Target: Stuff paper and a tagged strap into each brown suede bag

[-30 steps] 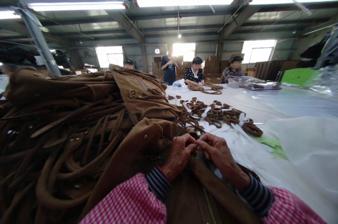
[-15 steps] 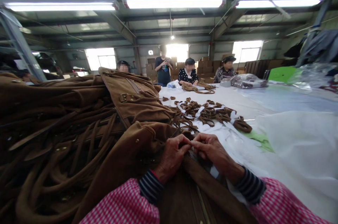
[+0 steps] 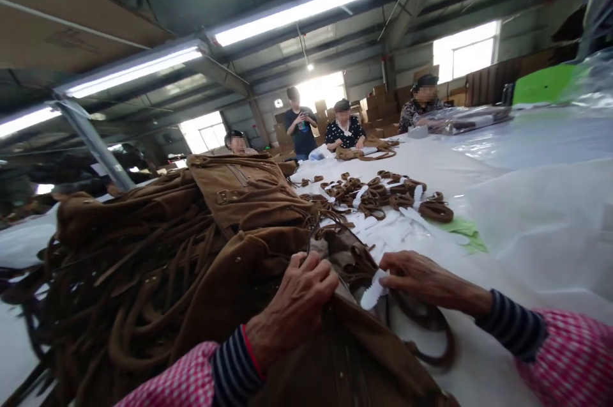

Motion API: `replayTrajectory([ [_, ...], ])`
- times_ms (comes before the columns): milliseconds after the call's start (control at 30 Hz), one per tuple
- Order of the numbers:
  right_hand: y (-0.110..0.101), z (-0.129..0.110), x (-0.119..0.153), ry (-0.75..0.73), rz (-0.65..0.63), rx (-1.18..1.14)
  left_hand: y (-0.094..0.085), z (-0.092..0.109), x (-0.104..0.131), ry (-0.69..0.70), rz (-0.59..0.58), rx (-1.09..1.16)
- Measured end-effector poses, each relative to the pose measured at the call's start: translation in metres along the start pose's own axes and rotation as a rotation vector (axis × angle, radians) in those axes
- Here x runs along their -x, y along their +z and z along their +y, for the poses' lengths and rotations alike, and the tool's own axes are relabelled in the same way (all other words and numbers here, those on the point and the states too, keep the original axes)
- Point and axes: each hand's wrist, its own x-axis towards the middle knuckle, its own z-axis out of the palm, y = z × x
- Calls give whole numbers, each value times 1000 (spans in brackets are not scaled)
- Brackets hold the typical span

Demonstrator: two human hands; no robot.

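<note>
1. A workshop is lit by tube lights (image 3: 297,11), and a white-covered table (image 3: 426,154) is spread below, with a co-worker in a dotted top (image 3: 347,132) placed at its far edge.
2. Toward the table's left edge, brown bags (image 3: 167,247) are heaped with handles tangled, probably so that many can be stacked in little space.
3. Nearer the middle, straps (image 3: 378,190) are coiled, some bound with white bands, presumably to stop them from tangling.
4. The front bag (image 3: 345,362) is laid by the table's near edge, which is hidden beneath it; its mouth is turned toward the far edge, perhaps for easier access.
5. The bag's rim is gripped under the curled fingers of the left hand (image 3: 297,301), seemingly to steady it.
6. A white strip (image 3: 371,294) is pinched between the right hand's (image 3: 416,276) thumb and fingers, beside the mouth. Below, a strap loop (image 3: 450,340) is seen; whether it is fastened to the strip cannot be told.
</note>
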Motion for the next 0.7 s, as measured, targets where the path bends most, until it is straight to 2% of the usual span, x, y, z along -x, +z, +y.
replayTrajectory([
  [133, -1, -3, 6, -76, -29, 14, -14, -5, -20, -32, 47, 92],
  [233, -16, -12, 6, -103, 66, 8, -32, -11, -42, 89, 68, 228],
  [300, -29, -24, -1, -98, 108, -91, -47, -13, -58, 162, 23, 291],
  [400, -38, -40, -21, -72, 35, -345, -70, -14, -76, 187, -42, 319],
  [500, -26, -43, -45, -125, -142, -397, -88, -15, -85, 190, -74, 319],
  [600, -9, -40, -68, -216, -302, -358, -96, -15, -87, 209, -99, 310],
  [700, 0, -46, -88, -255, -232, -433, -97, -10, -89, 224, -119, 279],
])
